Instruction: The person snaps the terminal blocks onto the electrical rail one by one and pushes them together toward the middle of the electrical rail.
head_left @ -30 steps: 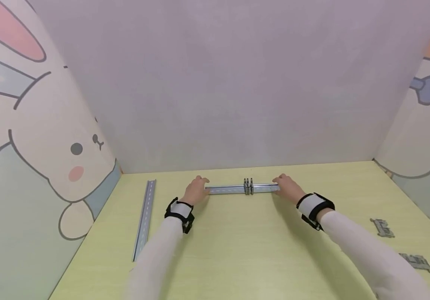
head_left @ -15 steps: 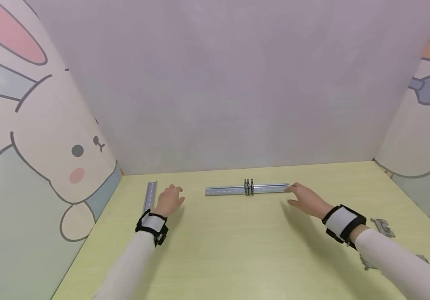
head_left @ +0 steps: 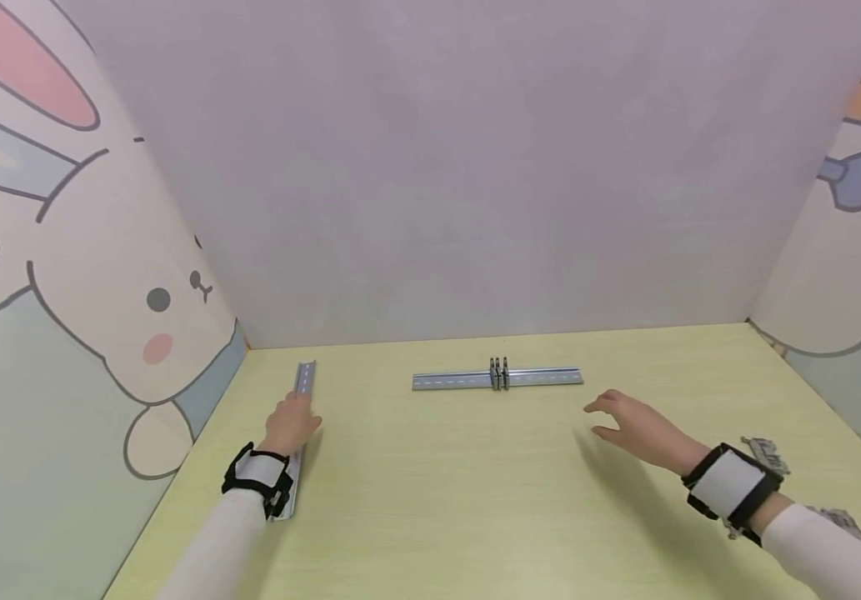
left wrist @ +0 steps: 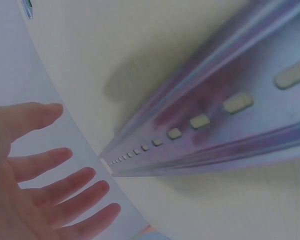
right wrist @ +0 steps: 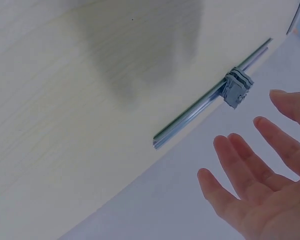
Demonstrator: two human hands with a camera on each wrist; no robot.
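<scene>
Along the left of the table lies a long slotted metal DIN rail [head_left: 306,377], seen close up in the left wrist view. My left hand [head_left: 290,425] is over its middle, hiding part of it, with fingers spread and nothing in them. Toward the back lies a shorter DIN rail [head_left: 453,382], running left to right. Several thin grey terminal blocks [head_left: 499,374] stand side by side near its middle. My right hand [head_left: 643,433] hovers in front of that rail's right end, fingers loosely extended, holding nothing; the right wrist view shows the same rail [right wrist: 190,116] beyond the fingers.
Loose grey terminal blocks lie at the right: one farther back [head_left: 768,455], another nearer [head_left: 838,522], and one mostly hidden behind the right wrist strap. A plain wall [head_left: 475,250] rises behind the table, and walls with cartoon pictures stand at both sides.
Both hands have let go of the shorter rail's ends. The left hand has moved left over the long rail; the right has drawn back to the right and nearer.
</scene>
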